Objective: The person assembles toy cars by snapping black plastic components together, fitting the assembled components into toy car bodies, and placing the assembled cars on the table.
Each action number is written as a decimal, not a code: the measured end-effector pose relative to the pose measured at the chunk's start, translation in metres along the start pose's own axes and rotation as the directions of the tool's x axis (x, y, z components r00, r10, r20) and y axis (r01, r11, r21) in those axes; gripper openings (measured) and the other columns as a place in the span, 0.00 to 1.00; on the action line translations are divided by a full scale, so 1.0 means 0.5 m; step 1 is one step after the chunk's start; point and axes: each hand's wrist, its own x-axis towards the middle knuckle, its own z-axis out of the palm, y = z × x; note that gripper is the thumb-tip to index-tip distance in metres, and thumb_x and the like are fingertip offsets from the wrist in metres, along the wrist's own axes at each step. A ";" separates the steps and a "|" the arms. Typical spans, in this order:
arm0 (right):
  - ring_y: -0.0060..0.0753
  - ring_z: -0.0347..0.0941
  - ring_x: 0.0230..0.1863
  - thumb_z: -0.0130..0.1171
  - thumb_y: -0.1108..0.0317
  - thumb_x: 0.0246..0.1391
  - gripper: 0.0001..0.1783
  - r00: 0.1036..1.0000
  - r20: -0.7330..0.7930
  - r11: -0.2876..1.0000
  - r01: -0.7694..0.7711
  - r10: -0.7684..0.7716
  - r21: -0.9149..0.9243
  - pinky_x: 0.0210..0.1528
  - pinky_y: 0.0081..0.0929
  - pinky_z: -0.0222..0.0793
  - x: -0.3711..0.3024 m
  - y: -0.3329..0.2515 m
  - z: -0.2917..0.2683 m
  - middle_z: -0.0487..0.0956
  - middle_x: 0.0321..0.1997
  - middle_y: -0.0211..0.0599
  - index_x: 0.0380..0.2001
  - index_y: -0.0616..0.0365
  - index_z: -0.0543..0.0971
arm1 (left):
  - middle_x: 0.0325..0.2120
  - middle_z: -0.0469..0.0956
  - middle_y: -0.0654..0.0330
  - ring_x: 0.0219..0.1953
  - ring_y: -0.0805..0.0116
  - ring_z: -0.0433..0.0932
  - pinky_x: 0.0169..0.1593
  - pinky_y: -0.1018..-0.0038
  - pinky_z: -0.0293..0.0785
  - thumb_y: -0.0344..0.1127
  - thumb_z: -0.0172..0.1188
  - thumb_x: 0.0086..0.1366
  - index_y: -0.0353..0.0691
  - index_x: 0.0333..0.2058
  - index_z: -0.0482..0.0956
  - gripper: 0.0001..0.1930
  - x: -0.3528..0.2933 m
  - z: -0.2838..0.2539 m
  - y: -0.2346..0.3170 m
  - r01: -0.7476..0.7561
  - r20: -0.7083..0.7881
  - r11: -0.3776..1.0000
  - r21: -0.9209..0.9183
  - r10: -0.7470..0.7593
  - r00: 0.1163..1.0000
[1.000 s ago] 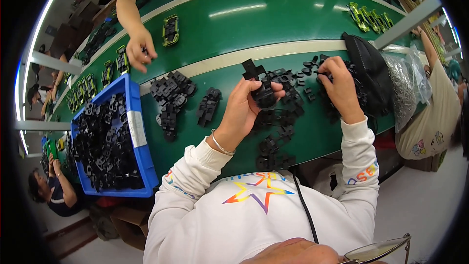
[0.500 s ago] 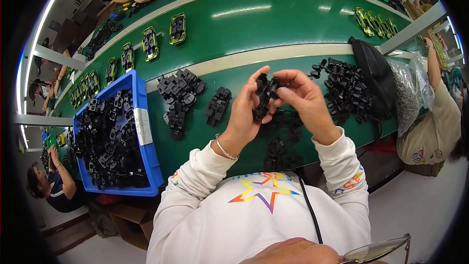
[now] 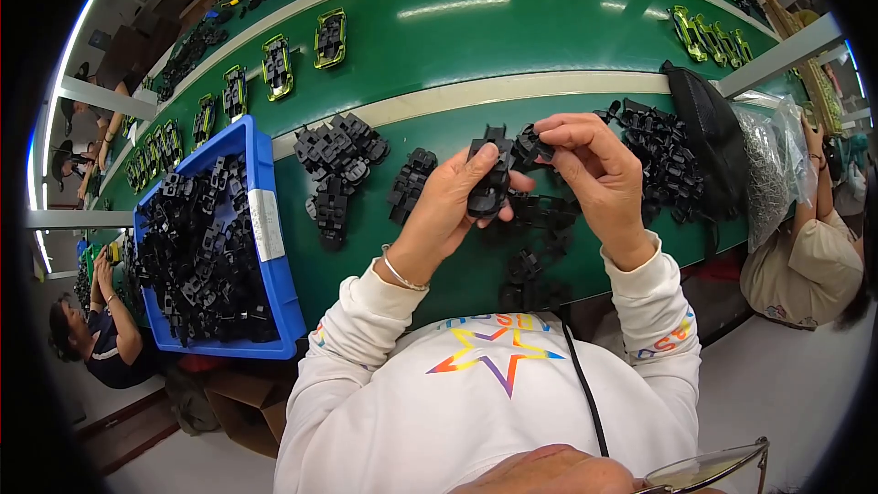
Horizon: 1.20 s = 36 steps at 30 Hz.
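Note:
In front of my chest, my left hand (image 3: pixel 446 206) is closed around a black plastic toy-car chassis (image 3: pixel 492 172), thumb on top and fingers underneath. Just to its right, my right hand (image 3: pixel 604 174) pinches a small black plastic piece (image 3: pixel 530 146) between thumb and fingertips. The two parts are very close; I cannot tell if they touch. Below my hands, loose black parts (image 3: pixel 526 279) lie on the green table. Left of my left hand are a small group of black assemblies (image 3: pixel 412 185) and a larger stack of them (image 3: pixel 338 151).
A blue bin (image 3: pixel 291 297) full of black parts stands at the left. More small black parts (image 3: pixel 654 160) lie right, beside a black pouch (image 3: pixel 700 133) and a clear bag of screws (image 3: pixel 768 174). Green-edged car bodies (image 3: pixel 277 67) sit along the belt (image 3: pixel 457 27). Other people work around.
My right hand has drawn away to the right with the small piece. My left hand has shifted slightly left, and the chassis shows more openly in it.

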 end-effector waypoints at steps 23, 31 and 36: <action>0.35 0.78 0.40 0.62 0.83 0.51 0.11 0.891 0.395 0.901 0.344 -0.225 -0.263 0.40 0.27 0.76 0.044 -0.005 -0.003 0.77 0.43 0.36 0.36 0.58 0.81 | 0.23 0.68 0.72 0.25 0.85 0.60 0.28 0.81 0.56 0.37 0.51 0.70 0.38 0.38 0.73 0.08 -0.009 -0.002 0.036 -0.231 -0.057 0.838 0.494 0.296 0.953; 0.35 0.78 0.42 0.63 0.84 0.49 0.11 0.859 0.490 0.925 0.298 -0.152 -0.235 0.43 0.28 0.76 0.052 -0.019 -0.029 0.78 0.42 0.36 0.35 0.58 0.81 | 0.22 0.64 0.75 0.19 0.87 0.55 0.21 0.82 0.50 0.34 0.49 0.70 0.40 0.38 0.73 0.07 0.010 -0.028 0.042 -0.121 -0.053 0.877 0.465 0.164 0.985; 0.40 0.78 0.42 0.64 0.83 0.48 0.11 0.817 0.538 0.865 0.408 -0.205 -0.290 0.51 0.35 0.75 0.057 -0.032 -0.036 0.80 0.40 0.34 0.34 0.57 0.81 | 0.20 0.67 0.76 0.17 0.90 0.58 0.19 0.86 0.49 0.37 0.48 0.71 0.42 0.42 0.72 0.07 0.021 -0.023 0.050 -0.188 0.034 0.796 0.575 0.207 0.978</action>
